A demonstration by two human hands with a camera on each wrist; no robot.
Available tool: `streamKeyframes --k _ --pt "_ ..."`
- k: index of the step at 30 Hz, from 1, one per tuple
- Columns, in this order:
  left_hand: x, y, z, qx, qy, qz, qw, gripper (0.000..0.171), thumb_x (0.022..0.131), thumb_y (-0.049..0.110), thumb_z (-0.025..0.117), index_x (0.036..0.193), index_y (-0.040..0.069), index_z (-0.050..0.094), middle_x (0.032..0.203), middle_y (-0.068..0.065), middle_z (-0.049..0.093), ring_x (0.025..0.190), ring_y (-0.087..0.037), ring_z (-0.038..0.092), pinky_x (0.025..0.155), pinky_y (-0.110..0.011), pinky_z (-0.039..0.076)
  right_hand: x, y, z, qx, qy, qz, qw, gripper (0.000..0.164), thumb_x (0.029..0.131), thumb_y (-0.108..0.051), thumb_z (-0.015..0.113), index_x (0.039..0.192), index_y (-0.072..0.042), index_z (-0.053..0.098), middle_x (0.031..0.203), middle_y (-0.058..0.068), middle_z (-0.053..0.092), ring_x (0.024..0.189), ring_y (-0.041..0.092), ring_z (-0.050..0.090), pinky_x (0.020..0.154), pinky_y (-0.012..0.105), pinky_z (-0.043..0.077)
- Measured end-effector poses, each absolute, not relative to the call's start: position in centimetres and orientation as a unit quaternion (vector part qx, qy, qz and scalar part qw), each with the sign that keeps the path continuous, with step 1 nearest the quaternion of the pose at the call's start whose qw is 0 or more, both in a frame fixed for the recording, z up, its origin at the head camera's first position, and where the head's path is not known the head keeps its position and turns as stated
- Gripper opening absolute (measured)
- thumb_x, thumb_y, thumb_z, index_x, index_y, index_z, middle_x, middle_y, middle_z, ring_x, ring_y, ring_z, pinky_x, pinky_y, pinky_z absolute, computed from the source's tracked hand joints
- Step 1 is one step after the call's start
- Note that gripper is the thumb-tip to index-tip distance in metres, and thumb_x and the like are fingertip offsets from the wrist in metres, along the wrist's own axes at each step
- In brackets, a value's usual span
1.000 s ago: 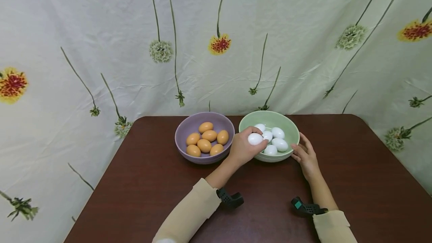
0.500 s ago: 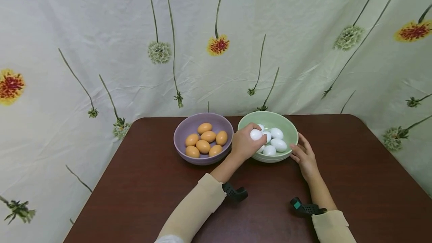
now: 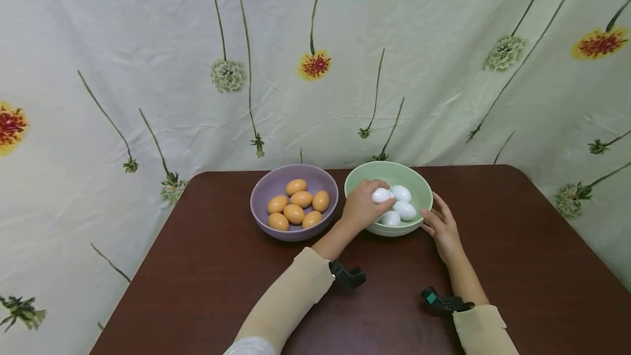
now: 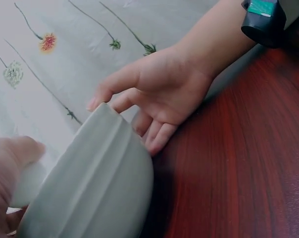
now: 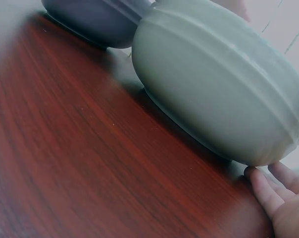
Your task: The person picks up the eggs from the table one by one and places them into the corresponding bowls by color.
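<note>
In the head view my left hand [image 3: 362, 207] reaches over the near left rim of a light green bowl [image 3: 378, 171], its fingers and thumb around a white egg [image 3: 381, 196]. Several other white eggs [image 3: 404, 210] lie in the bowl; some are partly hidden by that hand. My right hand [image 3: 446, 237] steadies the bowl's right side. The left wrist view shows the right thumb [image 4: 97, 100] over the rim and the other fingers against the outer wall. In the right wrist view the ribbed outside of the green bowl [image 5: 219, 84] fills much of the picture.
A purple bowl [image 3: 265, 193] with several brown eggs [image 3: 294, 213] stands close to the left of the green one. Both are near the back edge of the dark reddish wooden table [image 3: 212, 267]. A white cloth [image 3: 276, 15] printed with flowers hangs behind.
My left hand has shifted right, further into the green bowl, carrying the white egg. My right hand keeps its place on the bowl. The head view has turned slightly.
</note>
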State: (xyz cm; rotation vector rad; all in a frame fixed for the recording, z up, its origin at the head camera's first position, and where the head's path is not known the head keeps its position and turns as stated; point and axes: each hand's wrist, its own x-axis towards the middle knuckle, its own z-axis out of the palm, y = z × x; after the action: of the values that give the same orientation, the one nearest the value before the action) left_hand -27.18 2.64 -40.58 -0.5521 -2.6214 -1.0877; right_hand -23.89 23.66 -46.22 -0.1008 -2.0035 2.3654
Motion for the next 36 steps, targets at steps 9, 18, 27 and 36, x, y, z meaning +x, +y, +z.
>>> streamKeyframes --k 9,18,27,36 --pt "-28.3 2.8 -40.0 -0.248 -0.927 -0.280 0.022 0.036 0.080 0.030 0.080 0.111 0.017 0.068 0.112 0.001 0.066 0.100 -0.014 0.060 0.083 -0.025 0.045 -23.8 23.6 -46.1 -0.033 -0.650 0.759 0.019 0.067 0.098 -0.018 0.057 0.155 -0.012 0.022 0.131 0.016 0.039 0.090 0.003 0.061 0.079 0.018 0.049" --pt "-29.5 3.3 -39.9 -0.264 -0.938 -0.222 -0.035 0.039 0.080 0.030 0.079 0.115 0.018 0.067 0.114 0.005 0.066 0.105 -0.013 0.058 0.088 -0.024 0.043 -23.6 23.5 -45.8 -0.036 -0.648 0.761 0.017 0.066 0.099 -0.016 0.055 0.155 -0.013 0.021 0.132 0.017 0.039 0.090 0.003 0.061 0.080 0.018 0.049" --pt "-30.2 3.4 -40.1 -0.262 -0.940 -0.208 -0.062 0.042 0.079 0.040 0.080 0.115 0.021 0.067 0.115 0.008 0.066 0.103 -0.012 0.058 0.084 -0.025 0.043 -23.6 23.4 -45.6 -0.039 -0.647 0.761 0.018 0.064 0.099 -0.014 0.054 0.155 -0.012 0.022 0.131 0.017 0.039 0.089 0.003 0.061 0.079 0.018 0.049" --pt "-30.7 3.5 -40.1 -0.277 -0.940 -0.162 -0.114 0.045 0.089 0.044 0.069 0.128 0.021 0.062 0.129 0.007 0.061 0.117 -0.012 0.055 0.094 -0.027 0.041 -23.5 23.4 -45.5 -0.038 -0.647 0.761 0.015 0.065 0.100 -0.015 0.053 0.155 -0.012 0.020 0.134 0.019 0.037 0.090 0.003 0.061 0.079 0.018 0.049"
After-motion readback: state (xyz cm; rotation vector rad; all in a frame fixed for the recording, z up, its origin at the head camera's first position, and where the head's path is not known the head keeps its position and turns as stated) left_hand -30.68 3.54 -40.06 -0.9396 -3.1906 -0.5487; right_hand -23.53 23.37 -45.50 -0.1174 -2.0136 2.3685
